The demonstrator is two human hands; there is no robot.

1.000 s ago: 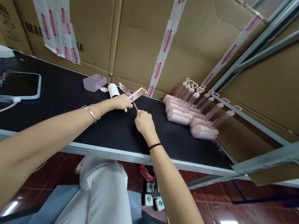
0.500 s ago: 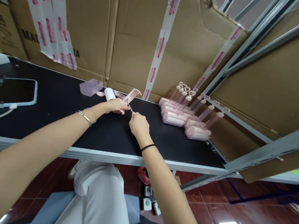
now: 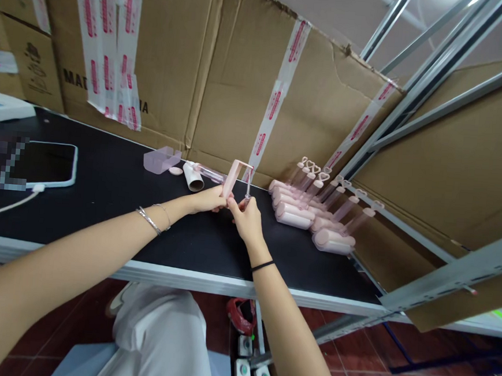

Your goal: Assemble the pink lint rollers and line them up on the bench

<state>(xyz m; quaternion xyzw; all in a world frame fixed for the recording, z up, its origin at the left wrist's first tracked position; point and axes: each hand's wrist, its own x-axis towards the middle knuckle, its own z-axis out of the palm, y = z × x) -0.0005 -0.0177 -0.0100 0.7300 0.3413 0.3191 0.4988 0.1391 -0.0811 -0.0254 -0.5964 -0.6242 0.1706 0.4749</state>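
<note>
My left hand point(image 3: 210, 200) is closed on the lower end of a pink plastic bracket point(image 3: 231, 179), which stands up and bends right at its top. My right hand point(image 3: 249, 218) grips a thin metal-shafted tool point(image 3: 248, 184) that looks like a screwdriver, its tip up at the free end of the bracket's top arm. My right thumb is close to the bracket's base. Behind my left hand lie a white paper roll point(image 3: 194, 178) with a cardboard core, a translucent pink handle point(image 3: 210, 174), a small pink disc point(image 3: 175, 171) and a translucent purple cover point(image 3: 161, 160).
Several pink lint rollers point(image 3: 294, 216) with heart-looped handles lie in rows at the right. A phone point(image 3: 48, 163) with a charging cable point(image 3: 6, 208) is on the left. Cardboard point(image 3: 236, 94) walls the back of the black table point(image 3: 178, 234); a metal shelf frame point(image 3: 458, 251) stands right.
The view has shifted a little. The bracket now stands upright instead of slanting, and the tool has swung from pointing up-left to nearly vertical. The white roll now shows its open end.
</note>
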